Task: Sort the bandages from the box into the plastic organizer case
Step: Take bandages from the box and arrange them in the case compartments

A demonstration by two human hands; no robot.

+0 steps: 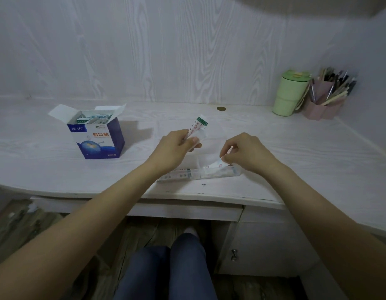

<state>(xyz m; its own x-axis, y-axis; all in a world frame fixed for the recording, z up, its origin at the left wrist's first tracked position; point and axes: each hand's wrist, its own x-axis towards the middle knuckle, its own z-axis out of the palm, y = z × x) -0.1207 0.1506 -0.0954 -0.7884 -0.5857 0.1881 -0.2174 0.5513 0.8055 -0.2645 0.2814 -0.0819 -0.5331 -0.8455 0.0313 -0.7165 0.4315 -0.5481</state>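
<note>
Item: bandage sorting, in progress. Open cardboard box (pixel 96 135), blue and white, stands toward the left part of the table (pixel 57 165), flaps up, with many wrapped bandages visible inside; the bulk of the stock appears unsorted. Printing on the box front reads 创口贴 in orange; a smaller line at the lower right of the panel and the logo at upper left are too small to read. Clear plastic organizer case (pixel 200 173) lies near the front edge of the table, long side to the person, and already holds several wrapped bandages in its left and middle sections; exact compartments cannot be told. Left hand (pixel 176 146), raised above the case, has fingers and thumb curled round a small bundle of bandages (pixel 198 126), whose green-banded wrapper ends stick up; red print on the wrappers is illegible. Right hand (pixel 241 152) pinches a single bandage (pixel 217 164) between thumb and fingertips, its lower end at or just inside the right half of the case. Judgement: early to middle stage; one strip being placed, the bundle next, the box far from emptied. Also on the table, far right corner: green lidded cup (pixel 289 94), pink pen holder (pixel 324 102) full of pens; a small brass-coloured disc (pixel 221 108) near the back edge.
</note>
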